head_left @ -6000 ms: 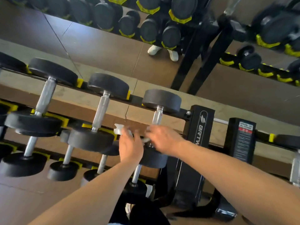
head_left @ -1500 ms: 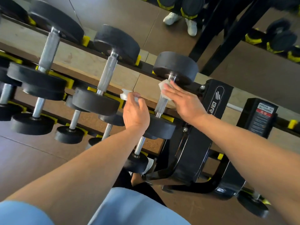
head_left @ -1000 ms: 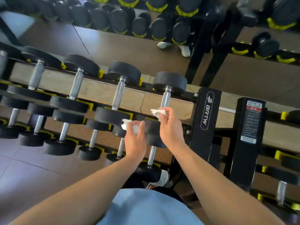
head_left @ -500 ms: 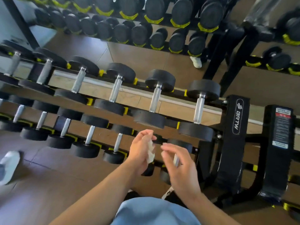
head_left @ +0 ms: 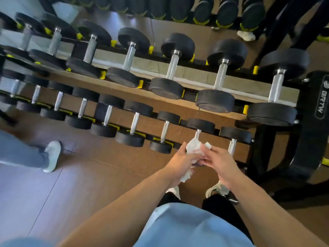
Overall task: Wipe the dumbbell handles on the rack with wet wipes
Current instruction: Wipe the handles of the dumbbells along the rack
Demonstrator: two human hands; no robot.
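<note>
Dumbbell rack (head_left: 318, 97): black steel frame, two tiers in view, yellow saddle pads, white logo on rt upright. Upper tier holds the larger rubber-head dumbbells, lower tier the smaller ones, all lying w/ chrome handles pointing toward/away from camera.

Floor (head_left: 106, 166): brown tile/rubber, smooth, grey-blue glare patch at lower L. Mirror behind rack doubles the rows. Second person's leg + pale shoe (head_left: 52, 155) at L, well apart from the work.

Step in hand (judgement): btwn handles, regrouping the wipe in front of lower tier.

L hand (head_left: 179, 163): fingers curled round crumpled white wet wipe (head_left: 193, 147); loose tail hangs below palm.

R hand (head_left: 220, 161): fingertips pinching at same wad, one fingertip capped in white. Whether that's a separate scrap: can't tell.

Lower-tier handle (head_left: 197, 134): just beyond wipe, 2nd from rt end; contact not clear.

Next (judgement): wrap wipe round this handle, run along the chrome btwn the heads. Narrow gap, so short strokes + twist.
</note>
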